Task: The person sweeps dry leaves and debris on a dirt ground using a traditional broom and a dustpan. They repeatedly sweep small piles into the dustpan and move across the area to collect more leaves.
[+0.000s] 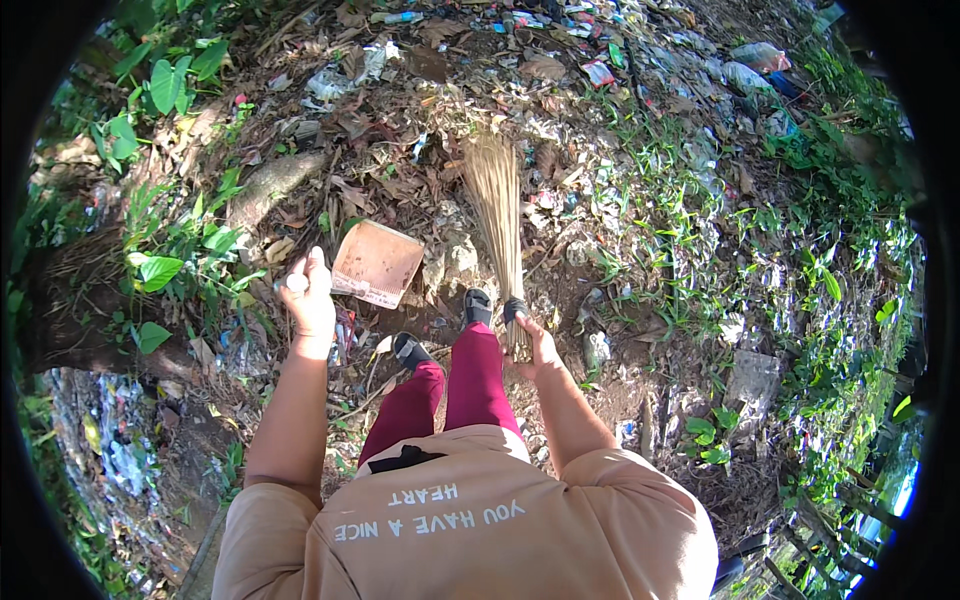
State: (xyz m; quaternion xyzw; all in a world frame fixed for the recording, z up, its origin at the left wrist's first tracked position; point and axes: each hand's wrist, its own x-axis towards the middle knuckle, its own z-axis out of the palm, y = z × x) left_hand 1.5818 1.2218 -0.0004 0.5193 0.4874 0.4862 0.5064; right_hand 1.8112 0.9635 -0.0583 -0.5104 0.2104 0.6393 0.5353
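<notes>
My right hand (534, 345) is closed round the bound base of a stick broom (495, 200). Its long, pale bristles fan out ahead of my feet, over the leaf litter. On the left, my left hand (308, 292) is closed with the thumb up, round a pale rounded end that looks like a handle. Just right of that hand is a squarish, tan, stained dustpan (378, 260) with a ribbed near edge. The join between handle and pan is hidden. Between my hands, my dark shoes (477, 306) stand on the soil.
Dry leaves and scattered plastic litter (345, 80) cover the sloping ground. A grey stone (275, 185) lies beyond my left hand. Green plants (170, 85) grow at the left, and grass (660, 210) at the right. A flat grey slab (752, 385) lies right of my right arm.
</notes>
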